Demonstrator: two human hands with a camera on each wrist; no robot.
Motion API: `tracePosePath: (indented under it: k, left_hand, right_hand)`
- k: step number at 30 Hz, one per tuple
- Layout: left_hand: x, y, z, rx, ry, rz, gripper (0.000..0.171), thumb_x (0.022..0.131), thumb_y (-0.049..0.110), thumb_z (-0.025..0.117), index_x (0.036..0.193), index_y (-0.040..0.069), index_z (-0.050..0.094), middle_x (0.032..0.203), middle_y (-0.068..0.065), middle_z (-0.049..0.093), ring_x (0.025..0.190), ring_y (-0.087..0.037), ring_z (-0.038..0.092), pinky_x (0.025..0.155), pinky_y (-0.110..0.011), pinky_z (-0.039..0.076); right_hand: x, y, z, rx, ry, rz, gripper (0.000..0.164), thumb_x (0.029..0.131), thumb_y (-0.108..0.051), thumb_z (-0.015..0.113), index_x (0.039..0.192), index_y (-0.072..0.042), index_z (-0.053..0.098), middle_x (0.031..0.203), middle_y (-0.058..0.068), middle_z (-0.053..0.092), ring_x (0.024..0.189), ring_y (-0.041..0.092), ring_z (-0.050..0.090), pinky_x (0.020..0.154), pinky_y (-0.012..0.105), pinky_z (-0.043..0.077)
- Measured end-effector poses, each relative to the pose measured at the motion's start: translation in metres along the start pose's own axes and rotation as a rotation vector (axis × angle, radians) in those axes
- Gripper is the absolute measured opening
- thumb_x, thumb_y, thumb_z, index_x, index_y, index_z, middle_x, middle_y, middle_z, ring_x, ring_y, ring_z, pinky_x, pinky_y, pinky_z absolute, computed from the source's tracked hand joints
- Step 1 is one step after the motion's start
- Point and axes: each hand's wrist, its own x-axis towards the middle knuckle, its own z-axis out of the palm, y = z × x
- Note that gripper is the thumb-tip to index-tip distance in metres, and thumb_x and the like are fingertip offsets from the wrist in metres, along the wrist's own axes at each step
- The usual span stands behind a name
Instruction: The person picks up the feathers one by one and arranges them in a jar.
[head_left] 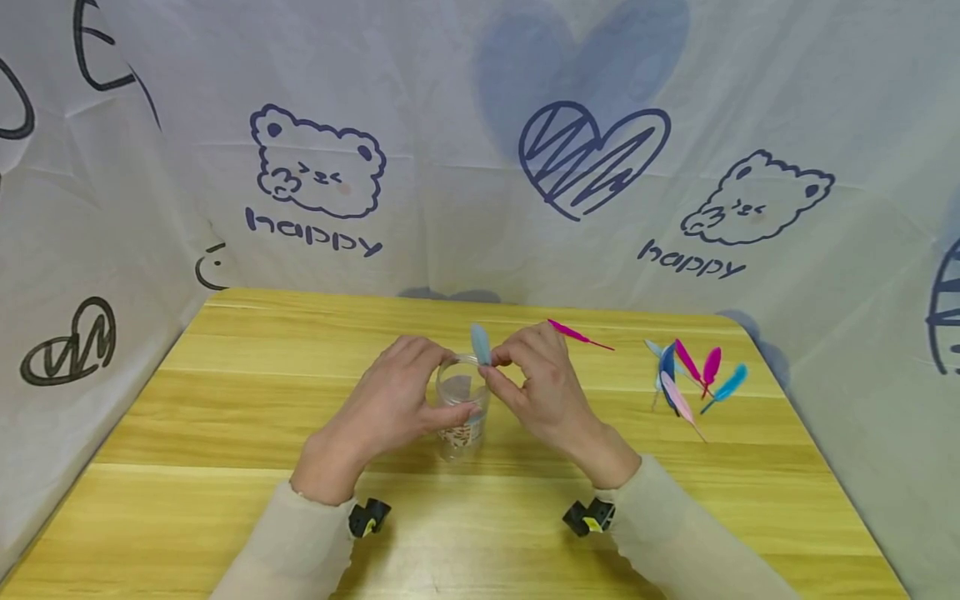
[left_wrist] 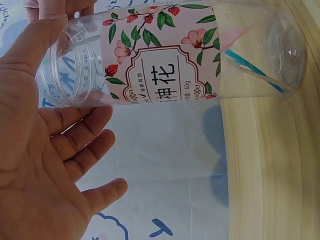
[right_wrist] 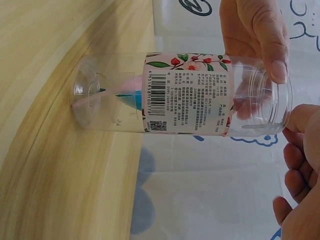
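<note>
A clear plastic jar (head_left: 459,390) stands upright on the table, wrapped in a pink flowered label (left_wrist: 160,55). My left hand (head_left: 393,390) holds it near the neck, thumb along the near side and fingers behind. At the rim my right hand (head_left: 546,387) pinches a pale blue feather (head_left: 480,343) between thumb and forefinger, its vane pointing up above the mouth. Through the jar's clear lower wall, a blue feather (right_wrist: 131,99) and a pink feather (right_wrist: 95,100) show inside. The right hand's other fingers curl loosely below the rim in the right wrist view.
Several feathers lie in a loose group at the table's right, among them a bright blue feather (head_left: 726,387) and a light pink feather (head_left: 678,398). One magenta feather (head_left: 570,331) lies just beyond the right hand. A printed cloth (head_left: 450,200) hangs behind the wooden table (head_left: 225,400).
</note>
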Motion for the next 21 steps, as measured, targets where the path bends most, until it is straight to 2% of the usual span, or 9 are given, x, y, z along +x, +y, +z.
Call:
tracePosePath:
  k: [21]
  left_hand:
    - [-0.0004, -0.0012, -0.0001, -0.009, -0.003, 0.001, 0.068, 0.086, 0.057, 0.083, 0.129, 0.006, 0.068, 0.122, -0.005, 0.067, 0.119, -0.026, 0.058, 0.109, -0.047, 0.050]
  right_hand:
    - [0.0009, 0.0014, 0.0008, 0.012, 0.004, -0.004, 0.016, 0.084, -0.008, 0.086, 0.086, -0.006, 0.070, 0.086, 0.003, 0.066, 0.089, 0.025, 0.054, 0.082, 0.043, 0.044]
